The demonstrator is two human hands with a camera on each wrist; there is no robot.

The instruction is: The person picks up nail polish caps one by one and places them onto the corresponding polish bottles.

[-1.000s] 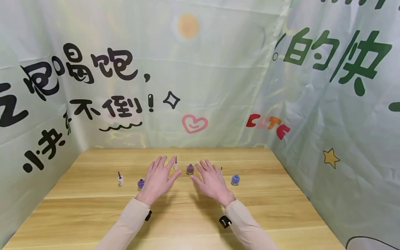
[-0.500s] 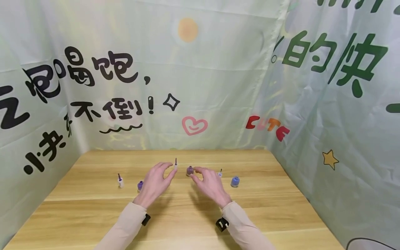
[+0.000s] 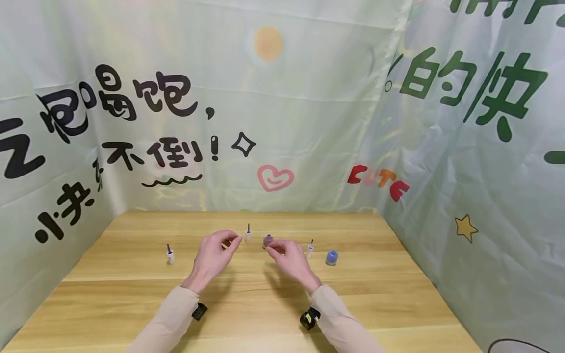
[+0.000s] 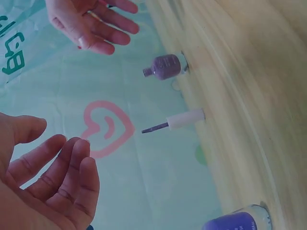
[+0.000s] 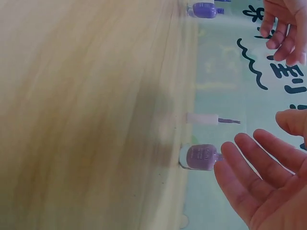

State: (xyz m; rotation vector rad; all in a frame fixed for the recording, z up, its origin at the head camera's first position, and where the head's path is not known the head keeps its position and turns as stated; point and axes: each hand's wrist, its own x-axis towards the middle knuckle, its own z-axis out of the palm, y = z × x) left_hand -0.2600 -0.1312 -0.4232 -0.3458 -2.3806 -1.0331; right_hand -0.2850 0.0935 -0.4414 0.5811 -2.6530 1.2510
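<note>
My left hand [image 3: 214,260] hovers over the table with loosely bent fingers and holds nothing. Just right of its fingertips, a white nail polish cap [image 3: 248,236] stands with its purple brush pointing up. An open mauve nail polish bottle [image 3: 268,240] stands right of that cap. My right hand [image 3: 291,260] hovers at this bottle, relaxed and holding nothing; its fingertips overlap the bottle's neck in the right wrist view. An open purple nail polish bottle [image 4: 235,221] shows low in the left wrist view; my left hand hides it in the head view.
At the left stands another white brush cap [image 3: 170,256], brush up. To the right are a third brush cap [image 3: 310,250] and an open blue nail polish bottle [image 3: 332,257]. Printed cloth [image 3: 309,122] hangs behind and beside the wooden table [image 3: 256,318].
Both hands have drawn back a little, and their outstretched fingers have bent. My left hand has shifted left, now covering the purple bottle. More of the right-hand brush cap shows. The bottles and caps stay put.
</note>
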